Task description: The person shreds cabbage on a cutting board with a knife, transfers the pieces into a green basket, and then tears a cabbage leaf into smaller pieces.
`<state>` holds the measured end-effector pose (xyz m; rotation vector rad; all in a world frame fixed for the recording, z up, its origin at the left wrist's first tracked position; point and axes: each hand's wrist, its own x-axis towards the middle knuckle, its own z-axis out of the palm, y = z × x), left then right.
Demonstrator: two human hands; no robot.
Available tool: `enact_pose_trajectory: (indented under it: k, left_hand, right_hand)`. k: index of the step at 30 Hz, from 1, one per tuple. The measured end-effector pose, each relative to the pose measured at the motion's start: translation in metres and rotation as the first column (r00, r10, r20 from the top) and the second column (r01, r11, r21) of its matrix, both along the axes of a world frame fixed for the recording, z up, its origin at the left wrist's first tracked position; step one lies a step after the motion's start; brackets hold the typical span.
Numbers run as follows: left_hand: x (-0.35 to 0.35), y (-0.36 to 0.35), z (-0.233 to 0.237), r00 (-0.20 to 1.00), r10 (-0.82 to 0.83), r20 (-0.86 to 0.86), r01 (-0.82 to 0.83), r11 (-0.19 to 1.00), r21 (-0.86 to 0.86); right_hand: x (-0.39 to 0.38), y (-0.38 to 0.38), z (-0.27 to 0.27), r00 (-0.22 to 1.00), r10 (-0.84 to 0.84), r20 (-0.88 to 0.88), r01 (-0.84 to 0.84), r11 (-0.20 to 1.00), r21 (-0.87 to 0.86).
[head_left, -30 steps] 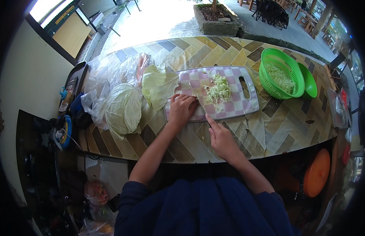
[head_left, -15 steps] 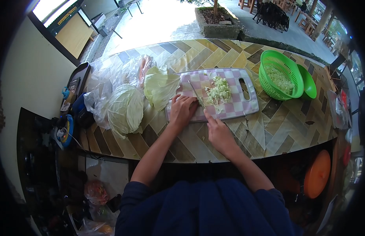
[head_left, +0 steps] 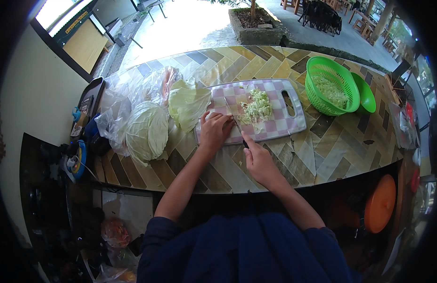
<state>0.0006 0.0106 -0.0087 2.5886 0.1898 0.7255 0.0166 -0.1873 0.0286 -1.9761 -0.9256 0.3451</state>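
Observation:
My right hand (head_left: 260,162) is wrapped round the black handle of a knife (head_left: 233,118), its blade slanting up and left across the pink-and-white checked cutting board (head_left: 275,129). Against the blade's left side, my left hand (head_left: 216,131) presses down on the board with curled fingers; whatever they hold is hidden. Just right of the blade lies a pile of chopped cabbage (head_left: 257,107). Left of the board are a cabbage head (head_left: 147,132) and a loose cabbage leaf (head_left: 186,104).
A green basket (head_left: 312,92) with shredded cabbage stands at the right, beside a green bowl (head_left: 367,96). Clear plastic bags (head_left: 117,111) lie behind the cabbage head. A dark tray (head_left: 92,94) sits at the tabletop's left edge. Below the right side is an orange round lid (head_left: 381,203).
The camera view has shifted slightly, moving the table's things a little left and up. The knife blade has come closer to my left fingertips.

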Motion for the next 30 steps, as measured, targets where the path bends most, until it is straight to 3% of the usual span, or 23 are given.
enact_pose_trajectory:
  k: [17, 20, 23, 30]
  left_hand:
    - [-0.003, 0.002, 0.006, 1.000, -0.026, -0.001, 0.026, 0.999, 0.045]
    - [-0.005, 0.003, 0.006, 0.998, -0.066, -0.010, 0.065, 0.996, -0.068]
    - [0.007, -0.001, -0.001, 0.999, -0.032, 0.001, 0.032, 0.998, -0.059]
    - [0.007, 0.003, -0.001, 0.993, -0.115, 0.019, 0.114, 0.993, 0.032]
  right_hand:
    - [0.003, 0.032, -0.011, 0.996, -0.066, 0.053, 0.076, 0.977, -0.198]
    - [0.000, 0.007, -0.001, 0.995, -0.011, 0.103, 0.040, 0.956, -0.289]
    - [0.010, -0.006, -0.009, 0.986, -0.036, 0.160, 0.070, 0.975, -0.210]
    - [0.024, -0.008, -0.013, 0.994, -0.055, 0.089, 0.057, 0.998, -0.022]
